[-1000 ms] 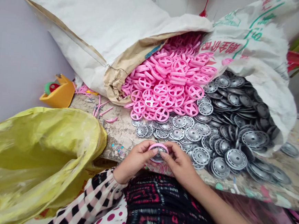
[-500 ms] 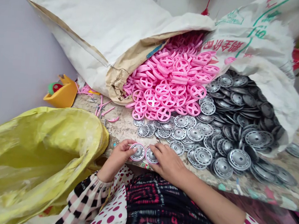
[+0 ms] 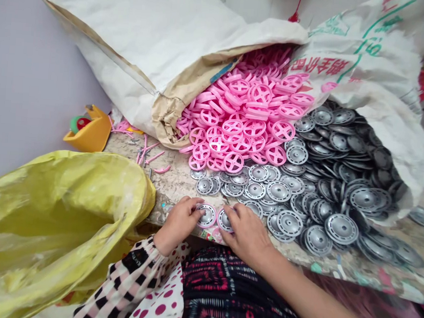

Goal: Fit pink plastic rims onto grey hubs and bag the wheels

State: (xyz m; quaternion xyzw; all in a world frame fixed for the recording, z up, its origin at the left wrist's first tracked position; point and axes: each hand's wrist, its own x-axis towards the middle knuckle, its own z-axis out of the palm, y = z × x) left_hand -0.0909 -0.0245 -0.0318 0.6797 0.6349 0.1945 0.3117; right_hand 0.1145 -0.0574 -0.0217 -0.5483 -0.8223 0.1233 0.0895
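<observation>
The left grip (image 3: 179,221) rests open on a pink-rimmed silver wheel (image 3: 206,216), the right grip (image 3: 247,235) open against a second wheel (image 3: 225,220) just beside it (neither pinching).

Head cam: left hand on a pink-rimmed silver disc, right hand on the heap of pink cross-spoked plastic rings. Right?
No. The head view shows the right hand on a second pink-rimmed silver disc, not on the heap of pink cross-spoked plastic rings. The left hand on its pink-rimmed silver disc is as you said.
</observation>
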